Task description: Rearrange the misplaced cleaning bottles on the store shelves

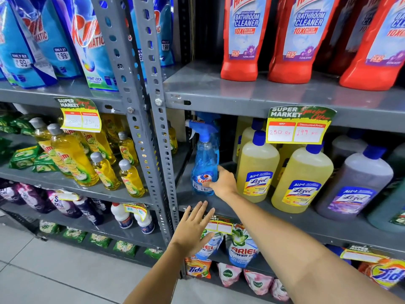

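A blue Colin spray bottle (pixel 205 156) stands upright at the left end of the middle shelf (pixel 219 207), beside yellow Lizol bottles (pixel 256 170). My right hand (pixel 223 183) reaches in and wraps around the lower right side of the spray bottle, thumb across its label. My left hand (pixel 192 229) hovers lower, in front of the shelf edge, fingers spread and holding nothing.
Red Harpic bathroom cleaner bottles (pixel 243 38) line the shelf above. A grey upright post (pixel 157 137) separates this bay from the left one with yellow Vim bottles (pixel 72 159). Purple Lizol bottles (pixel 355 185) stand to the right. Ariel pouches (pixel 241 249) sit below.
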Motion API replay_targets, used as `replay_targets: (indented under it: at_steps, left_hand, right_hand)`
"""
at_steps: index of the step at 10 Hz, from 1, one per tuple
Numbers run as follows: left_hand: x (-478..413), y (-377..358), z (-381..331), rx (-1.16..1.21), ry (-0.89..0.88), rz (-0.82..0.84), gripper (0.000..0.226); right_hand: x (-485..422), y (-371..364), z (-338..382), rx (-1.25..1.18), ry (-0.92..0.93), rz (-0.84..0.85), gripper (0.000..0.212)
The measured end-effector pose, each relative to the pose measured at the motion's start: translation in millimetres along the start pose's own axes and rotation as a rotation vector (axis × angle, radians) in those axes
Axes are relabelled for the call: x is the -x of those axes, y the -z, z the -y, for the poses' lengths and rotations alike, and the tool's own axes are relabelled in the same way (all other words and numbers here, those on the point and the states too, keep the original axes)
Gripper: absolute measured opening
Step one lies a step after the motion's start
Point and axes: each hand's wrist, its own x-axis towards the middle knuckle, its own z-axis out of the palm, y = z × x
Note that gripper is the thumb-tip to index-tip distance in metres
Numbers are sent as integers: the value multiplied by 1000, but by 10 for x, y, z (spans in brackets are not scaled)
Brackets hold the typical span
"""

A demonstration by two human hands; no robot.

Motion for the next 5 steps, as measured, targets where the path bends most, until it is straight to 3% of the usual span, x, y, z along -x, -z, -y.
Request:
replay_targets:
  at_steps: [5]
  left_hand:
    - [-11, -82, -20, -24, 7, -34, 68]
  right_hand:
    - [33, -10, -6, -33, -12, 25, 66]
